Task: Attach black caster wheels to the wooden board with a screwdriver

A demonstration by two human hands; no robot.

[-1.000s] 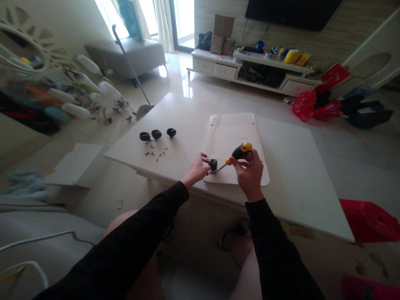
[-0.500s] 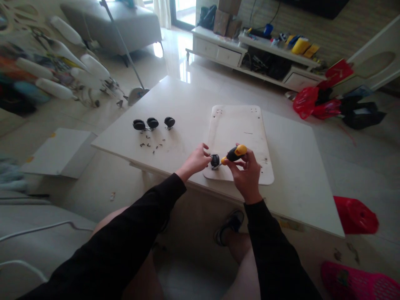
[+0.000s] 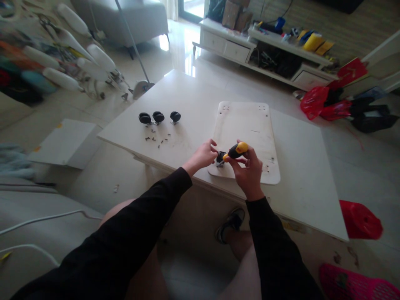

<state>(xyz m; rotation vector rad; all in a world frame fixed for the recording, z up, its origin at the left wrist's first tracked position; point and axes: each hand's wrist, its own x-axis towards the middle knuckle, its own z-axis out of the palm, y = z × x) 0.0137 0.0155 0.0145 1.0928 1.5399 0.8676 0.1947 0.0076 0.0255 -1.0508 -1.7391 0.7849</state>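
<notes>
A black caster wheel [image 3: 221,156] stands at the near left corner of a white board [image 3: 243,121] with rounded corners. My left hand [image 3: 203,154] has its fingers curled against the caster's left side. In my right hand [image 3: 250,171] is a yellow and black screwdriver [image 3: 236,151], tilted with its handle up to the right. Its tip points down at the caster's base; the screw there is too small to make out. Three more casters, among them the rightmost caster [image 3: 175,116], sit at the table's left, with several small screws [image 3: 153,139] scattered in front.
The board lies on a white table [image 3: 300,166]. A white box [image 3: 65,143] is on the floor at left. A red stool [image 3: 361,219] stands past the right edge, and a pink slipper [image 3: 353,283] lies below it. Behind is a low TV cabinet [image 3: 225,46].
The view has shifted a little, so things sit further right. The caster looks turned under my left fingers, and the screwdriver is slightly re-angled in my right hand.
</notes>
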